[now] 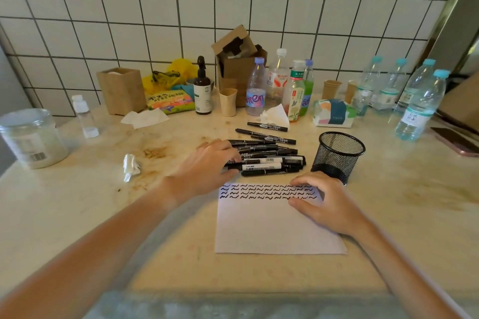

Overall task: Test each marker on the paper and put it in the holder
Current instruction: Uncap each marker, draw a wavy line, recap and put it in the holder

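The paper (272, 225) already has three rows of black squiggles along its far edge, yet the mesh holder (337, 155) looks empty as far as I can see, and the whole pile of markers (264, 158) still lies on the table, so I think most of the job is left. The left hand (204, 166) rests on the pile's left end with fingers stretched out, not yet gripping any marker. The markers lie flat, long way left-to-right, reaching from those fingers toward the holder, while the right hand (326, 204) presses the paper, fingers bent, holding nothing.
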